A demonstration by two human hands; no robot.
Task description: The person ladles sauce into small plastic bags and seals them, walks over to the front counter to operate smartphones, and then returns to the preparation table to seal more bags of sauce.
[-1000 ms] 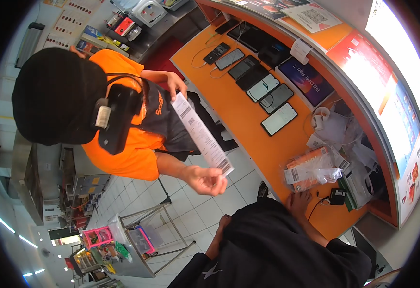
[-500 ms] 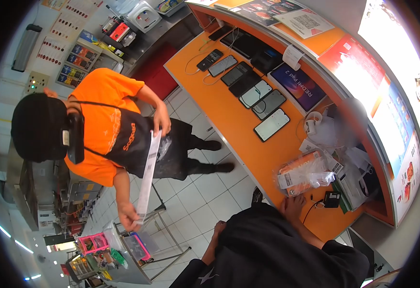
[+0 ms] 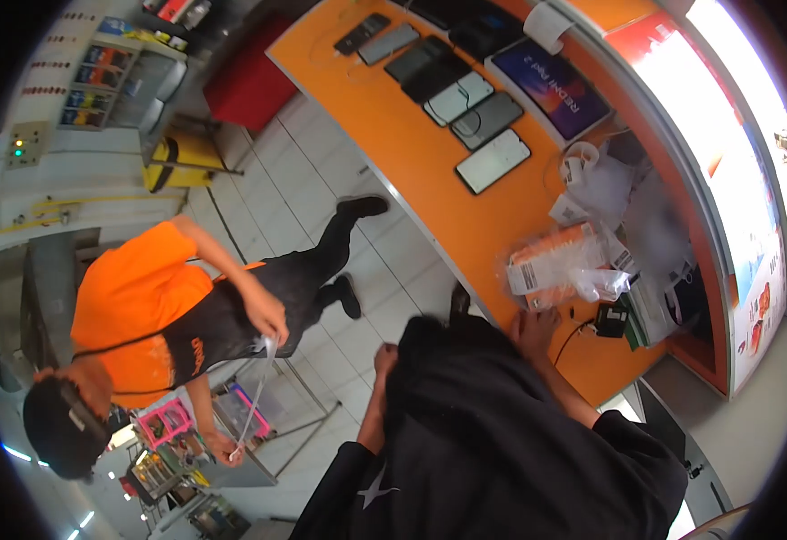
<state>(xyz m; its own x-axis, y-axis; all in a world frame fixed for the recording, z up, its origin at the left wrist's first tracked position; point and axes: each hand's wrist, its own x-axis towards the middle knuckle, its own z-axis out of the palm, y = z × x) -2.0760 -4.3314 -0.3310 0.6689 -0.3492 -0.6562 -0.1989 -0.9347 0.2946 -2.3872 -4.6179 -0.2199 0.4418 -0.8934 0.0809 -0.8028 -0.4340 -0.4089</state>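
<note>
My right hand (image 3: 536,331) rests on the orange counter (image 3: 583,387) with its fingers stretched out, close to the lower edge of a clear plastic bag (image 3: 551,270). The bag holds something orange with a white label. A small black box (image 3: 610,319) with a dark cable lies to the right of this hand. My left hand (image 3: 384,363) is down beside my black top, away from the counter; its fingers are mostly hidden, and I see no object in it.
Several phones (image 3: 493,162) lie in a row along the counter, near a tablet box (image 3: 551,90). White tape rolls (image 3: 579,162) and loose packaging fill the right side. At left, a person in an orange shirt (image 3: 141,288) holds a paper strip (image 3: 257,400), near a metal table (image 3: 249,472).
My view has shifted, so the counter sits higher in it. The person in orange has moved lower and bends over, paper strip still in hand. My right hand stays by the bag.
</note>
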